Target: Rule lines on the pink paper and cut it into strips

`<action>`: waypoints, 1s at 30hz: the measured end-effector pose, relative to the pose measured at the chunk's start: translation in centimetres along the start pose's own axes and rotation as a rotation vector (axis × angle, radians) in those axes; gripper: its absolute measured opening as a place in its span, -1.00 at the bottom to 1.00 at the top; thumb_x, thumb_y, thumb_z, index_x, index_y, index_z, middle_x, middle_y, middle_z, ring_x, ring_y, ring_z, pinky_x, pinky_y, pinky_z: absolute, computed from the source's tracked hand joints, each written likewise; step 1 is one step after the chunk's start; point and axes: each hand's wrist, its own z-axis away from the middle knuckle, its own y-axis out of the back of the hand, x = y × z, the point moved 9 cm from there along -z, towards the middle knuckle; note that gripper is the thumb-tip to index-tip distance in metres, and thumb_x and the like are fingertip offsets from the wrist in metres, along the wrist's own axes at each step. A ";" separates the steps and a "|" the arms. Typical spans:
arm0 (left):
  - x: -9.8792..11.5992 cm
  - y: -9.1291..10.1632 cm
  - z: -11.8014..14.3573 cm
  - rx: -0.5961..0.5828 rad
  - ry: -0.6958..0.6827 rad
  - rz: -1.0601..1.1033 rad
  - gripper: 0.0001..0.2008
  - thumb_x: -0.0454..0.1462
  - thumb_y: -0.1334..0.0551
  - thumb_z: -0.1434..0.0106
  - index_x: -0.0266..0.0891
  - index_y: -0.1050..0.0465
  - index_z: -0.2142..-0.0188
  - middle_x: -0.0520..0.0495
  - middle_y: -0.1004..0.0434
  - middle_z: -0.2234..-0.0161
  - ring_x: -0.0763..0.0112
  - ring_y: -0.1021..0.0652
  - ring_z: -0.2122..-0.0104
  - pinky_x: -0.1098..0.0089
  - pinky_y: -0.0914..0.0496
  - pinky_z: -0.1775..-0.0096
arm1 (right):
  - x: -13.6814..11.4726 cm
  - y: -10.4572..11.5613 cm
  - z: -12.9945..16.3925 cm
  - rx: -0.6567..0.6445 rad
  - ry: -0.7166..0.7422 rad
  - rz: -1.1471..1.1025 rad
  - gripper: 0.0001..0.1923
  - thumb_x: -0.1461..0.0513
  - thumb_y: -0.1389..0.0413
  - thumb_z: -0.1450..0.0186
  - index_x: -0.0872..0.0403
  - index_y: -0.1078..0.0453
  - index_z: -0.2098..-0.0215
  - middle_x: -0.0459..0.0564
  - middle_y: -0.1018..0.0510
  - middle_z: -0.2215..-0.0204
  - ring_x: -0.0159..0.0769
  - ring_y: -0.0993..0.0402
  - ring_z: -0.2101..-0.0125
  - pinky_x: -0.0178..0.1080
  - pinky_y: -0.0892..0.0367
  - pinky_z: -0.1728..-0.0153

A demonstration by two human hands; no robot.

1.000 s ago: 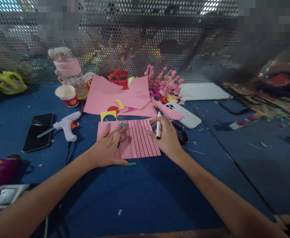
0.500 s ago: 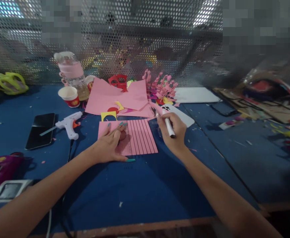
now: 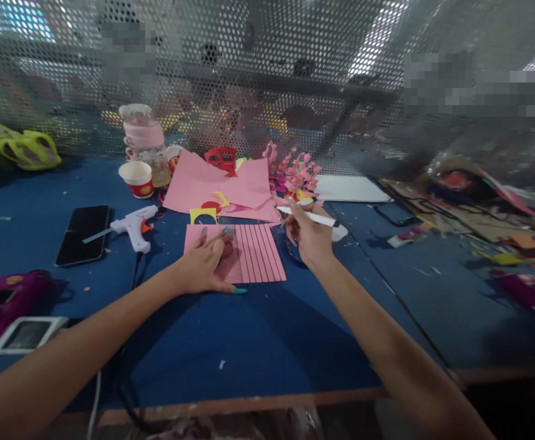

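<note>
A pink sheet (image 3: pixel 262 253) lies flat on the blue table, its right part ruled with several dark parallel lines. My left hand (image 3: pixel 206 263) rests on its left part, fingers stretched out and thumb near the bottom edge. Under those fingers a clear strip that looks like a ruler runs down the sheet beside the lines; most of it is hidden. Just right of the sheet and above the table, my right hand (image 3: pixel 311 235) is closed around a white marker (image 3: pixel 325 219) with a dark end, held nearly level, its other tip pointing left.
Larger pink sheets (image 3: pixel 203 180) and pink curled cuttings (image 3: pixel 297 171) lie behind. At left are a glue gun (image 3: pixel 134 226), a black phone (image 3: pixel 84 235), a paper cup (image 3: pixel 137 180) and a bottle (image 3: pixel 143 137). A perforated metal screen (image 3: pixel 249 73) closes off the back.
My right hand has turned the marker from steeply slanted to nearly level, its dark end swinging up and right. My left hand stays on the sheet. The view has shifted slightly.
</note>
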 end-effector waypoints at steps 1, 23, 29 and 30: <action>0.0 0.1 0.0 0.014 -0.009 0.003 -0.05 0.30 -0.05 0.00 -0.41 -0.06 -0.12 -0.46 -0.09 -0.22 0.03 -0.05 -0.26 0.00 0.28 -0.21 | 0.2 -0.4 -0.1 -0.005 -0.013 -0.021 -0.61 0.04 -0.30 0.06 0.06 -0.21 0.58 -0.28 -0.36 0.79 -0.57 -0.14 0.85 -0.46 0.04 0.89; 0.9 1.1 0.1 -0.056 -0.007 -0.003 -0.14 0.30 -0.05 -0.02 -0.34 -0.09 -0.05 -0.53 0.03 -0.24 0.05 -0.08 -0.25 -0.06 0.21 -0.21 | 7.1 -4.4 -0.5 0.044 -0.230 -0.068 -0.59 0.04 -0.17 -0.12 0.07 -0.19 0.72 -0.26 -0.27 0.87 -0.58 -0.12 0.88 -0.48 -0.03 0.88; 1.2 1.4 0.1 -0.049 -0.018 -0.019 -0.19 0.27 -0.10 -0.03 -0.29 -0.10 -0.04 -0.47 -0.04 -0.23 0.05 -0.08 -0.25 -0.07 0.16 -0.21 | 7.9 -4.6 -0.8 0.033 -0.246 -0.127 -0.65 0.02 -0.15 -0.12 0.07 -0.25 0.62 -0.28 -0.26 0.85 -0.55 -0.13 0.86 -0.44 -0.07 0.86; 1.2 1.4 0.1 -0.043 -0.022 -0.022 -0.21 0.27 -0.10 -0.02 -0.28 -0.12 -0.02 -0.46 -0.04 -0.23 0.05 -0.09 -0.25 -0.07 0.16 -0.22 | 7.9 -4.5 -0.8 0.035 -0.249 -0.121 -0.66 0.02 -0.15 -0.13 0.07 -0.25 0.61 -0.29 -0.26 0.85 -0.55 -0.13 0.86 -0.44 -0.06 0.86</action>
